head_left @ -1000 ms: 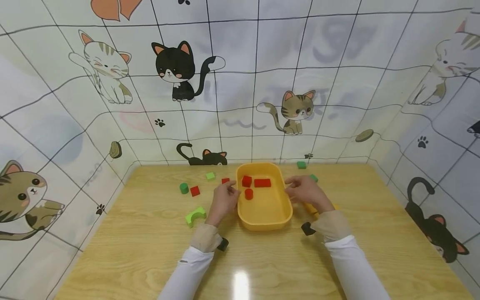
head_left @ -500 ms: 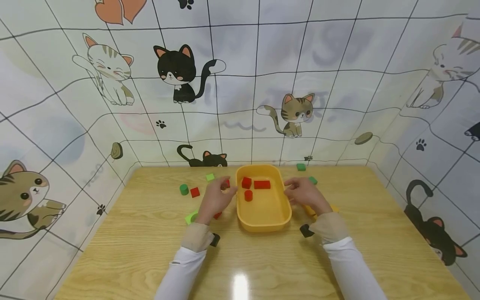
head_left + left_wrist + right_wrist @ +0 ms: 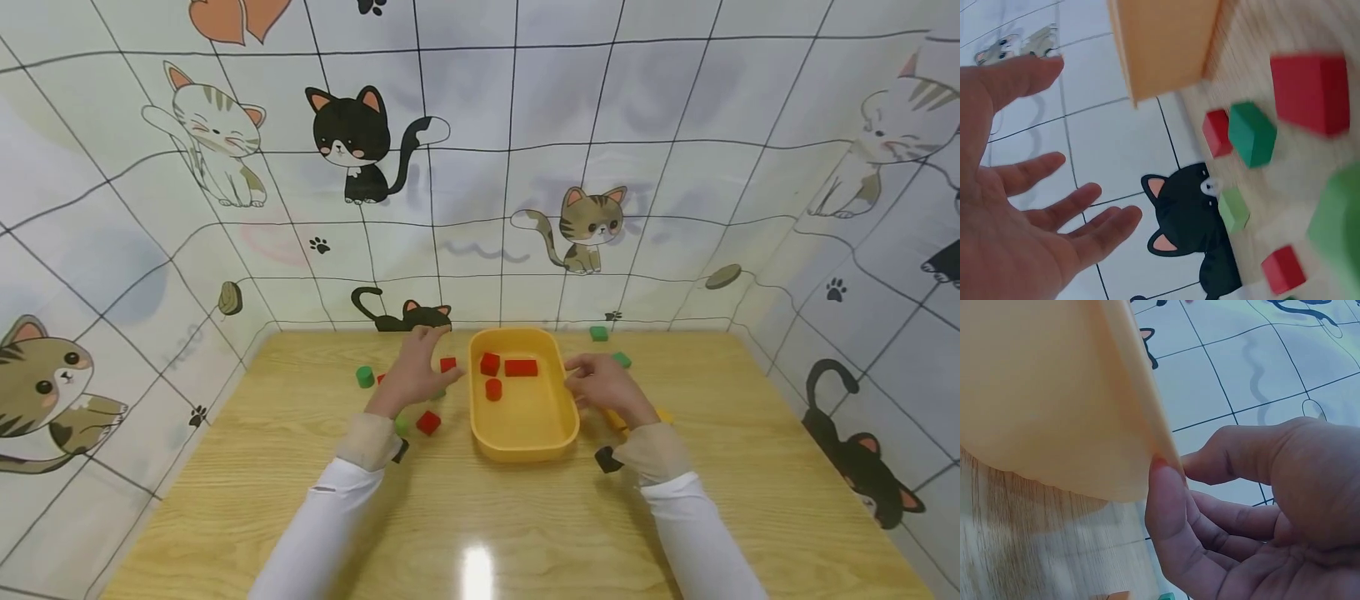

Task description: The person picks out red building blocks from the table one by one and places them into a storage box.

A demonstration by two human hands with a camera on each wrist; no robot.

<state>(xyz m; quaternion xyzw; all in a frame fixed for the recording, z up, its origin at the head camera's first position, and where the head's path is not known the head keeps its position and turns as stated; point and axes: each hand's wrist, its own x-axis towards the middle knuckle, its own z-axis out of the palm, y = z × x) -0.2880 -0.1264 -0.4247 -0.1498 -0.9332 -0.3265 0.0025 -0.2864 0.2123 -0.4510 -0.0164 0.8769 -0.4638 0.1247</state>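
A yellow bin (image 3: 525, 455) with rounded corners sat upright on the table, open at the top, its long sides running near to far. I could see the right hand (image 3: 602, 385) pinching its right rim between thumb and finger. Inside, toward the far end, lay a red cube (image 3: 490, 363) at the left, a red bar (image 3: 521, 367) lying crosswise to its right, and a red cylinder (image 3: 493, 389) on the cube's near side. Left of the bin hung the left hand (image 3: 411, 371), fingers spread, holding nothing, with a red block (image 3: 429, 422) resting tableward on its near side.
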